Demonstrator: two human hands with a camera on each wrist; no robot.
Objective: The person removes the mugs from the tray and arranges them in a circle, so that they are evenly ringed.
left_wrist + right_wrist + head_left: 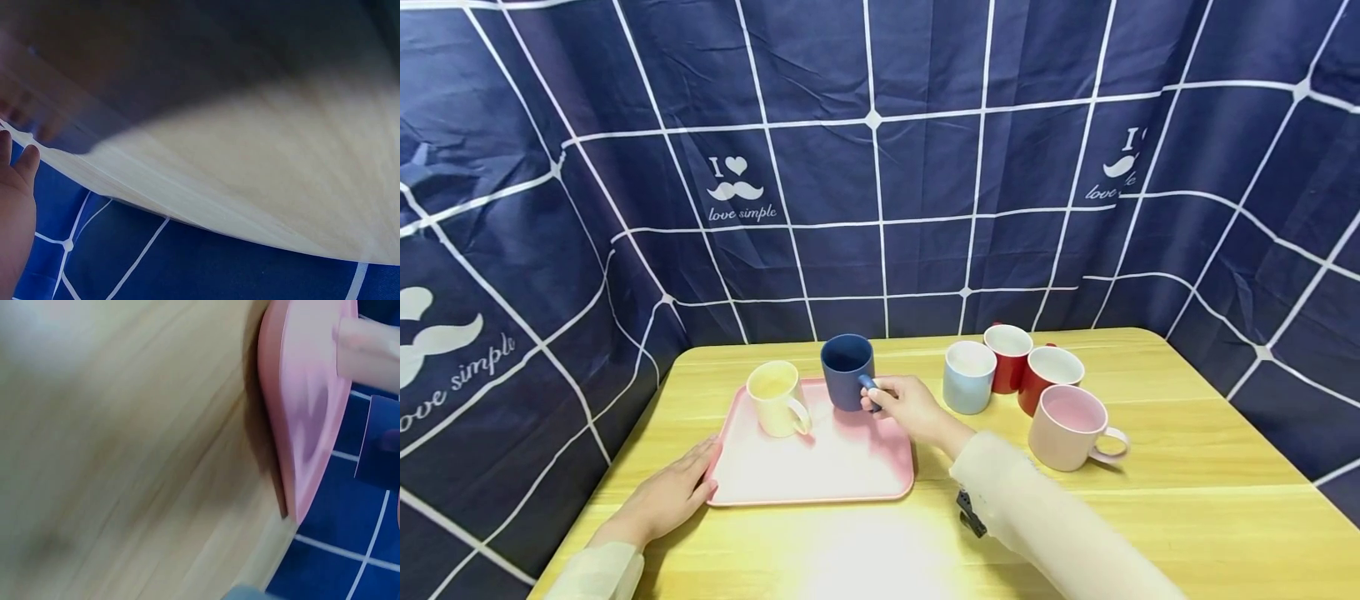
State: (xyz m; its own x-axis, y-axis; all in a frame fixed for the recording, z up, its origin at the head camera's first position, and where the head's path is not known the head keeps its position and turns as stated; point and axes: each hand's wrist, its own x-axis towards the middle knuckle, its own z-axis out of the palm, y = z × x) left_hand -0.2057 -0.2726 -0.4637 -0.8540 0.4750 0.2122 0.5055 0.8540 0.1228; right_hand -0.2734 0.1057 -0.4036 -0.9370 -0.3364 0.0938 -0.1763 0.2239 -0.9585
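In the head view my right hand [917, 410] pinches the handle of a navy blue mug [844, 375]. The mug is upright over the back edge of a pink tray [808, 482], and it also shows at the right side of the right wrist view. On the tray's back left stands a cream-yellow mug [775, 407], handle turned to the right. My left hand [661, 498] lies with extended fingers against the tray's left rim. In the left wrist view only part of that hand shows, at the left border.
Right of the tray stand a light blue mug [968, 385], two red mugs with white insides, the rear one [1009, 367] and the front one [1037, 396], and a pink mug [1063, 433]. A dark blue curtain [925, 183] surrounds the wooden table [1195, 500].
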